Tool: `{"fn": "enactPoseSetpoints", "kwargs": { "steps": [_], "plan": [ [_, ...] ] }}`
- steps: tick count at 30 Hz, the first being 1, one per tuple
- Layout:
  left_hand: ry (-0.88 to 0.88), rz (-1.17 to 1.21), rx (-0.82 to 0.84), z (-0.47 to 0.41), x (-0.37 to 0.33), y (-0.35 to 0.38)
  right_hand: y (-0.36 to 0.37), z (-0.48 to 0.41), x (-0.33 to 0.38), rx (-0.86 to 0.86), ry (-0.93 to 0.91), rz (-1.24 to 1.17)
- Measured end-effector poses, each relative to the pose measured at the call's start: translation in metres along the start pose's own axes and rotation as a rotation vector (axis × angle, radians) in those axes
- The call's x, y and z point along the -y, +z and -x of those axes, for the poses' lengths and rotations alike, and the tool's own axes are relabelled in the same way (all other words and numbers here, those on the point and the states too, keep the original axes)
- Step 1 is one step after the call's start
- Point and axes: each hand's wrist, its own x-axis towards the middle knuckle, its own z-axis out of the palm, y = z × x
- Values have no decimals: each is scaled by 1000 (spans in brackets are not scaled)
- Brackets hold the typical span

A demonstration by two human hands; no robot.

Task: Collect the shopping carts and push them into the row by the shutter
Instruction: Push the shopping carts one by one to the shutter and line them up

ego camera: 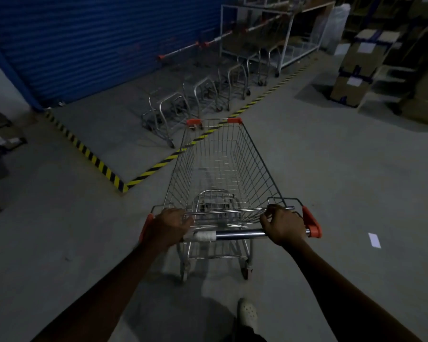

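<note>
An empty wire shopping cart (223,164) with orange corner caps stands right in front of me on the grey floor. My left hand (169,225) grips the left end of its chrome handle bar (240,234). My right hand (283,224) grips the right end of the same bar. Ahead, a row of nested carts (208,92) stands along the blue shutter (97,40), inside a zone marked by yellow-black tape (158,165). The front of my cart reaches over that tape line, close to the nearest cart of the row.
Metal shelving (282,33) stands beyond the far end of the row. Stacked cardboard boxes (356,67) and a white plastic chair (386,82) are at the right. A paper scrap (374,240) lies on the floor to the right. Dark items (0,141) sit at the left wall.
</note>
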Motion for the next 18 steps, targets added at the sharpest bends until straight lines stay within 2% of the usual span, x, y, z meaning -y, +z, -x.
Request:
{"fn": "enactPoseSetpoints", "kwargs": {
  "steps": [2,5,9,14,18],
  "plan": [
    [-81,62,19,-33,-12,-9,4,-45,-5,14,-10,-12],
    [-94,122,21,-79,-21,-19,6,-104,-5,59,-37,-11],
    [-167,34,14,-137,-22,-32,9,-180,1,98,-81,-7],
    [-290,64,-11,-201,-10,-45,13,-272,18,129,-165,-6],
    [-280,53,-30,-255,-4,-70,26,-352,45,128,-208,4]
  ]
}}
